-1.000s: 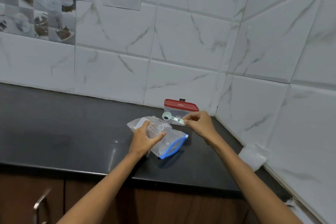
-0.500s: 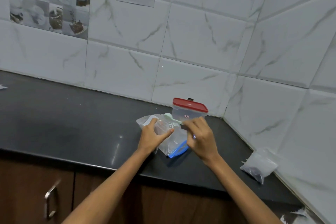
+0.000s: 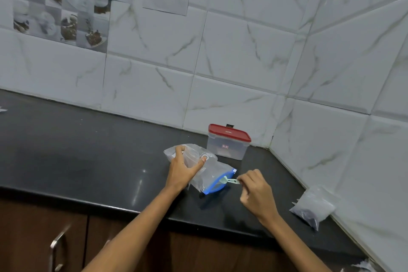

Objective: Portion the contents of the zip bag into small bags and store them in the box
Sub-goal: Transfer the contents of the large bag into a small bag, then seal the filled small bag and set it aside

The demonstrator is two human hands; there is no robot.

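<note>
Early days: left hand (image 3: 185,169) grips the zip bag (image 3: 207,172), right hand (image 3: 257,192) pinches the scoop (image 3: 229,181) at its mouth, box (image 3: 227,144) lidded.

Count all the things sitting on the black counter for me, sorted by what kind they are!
Zip bags with blue seal: 1
Green scoops: 1
Boxes with red lid: 1
Small filled bags: 1
Total: 4

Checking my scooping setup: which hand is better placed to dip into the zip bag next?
Right hand: it already pinches the pale green plastic scoop at the clear blue-zippered zip bag mouth; left hand steadies it.
</note>
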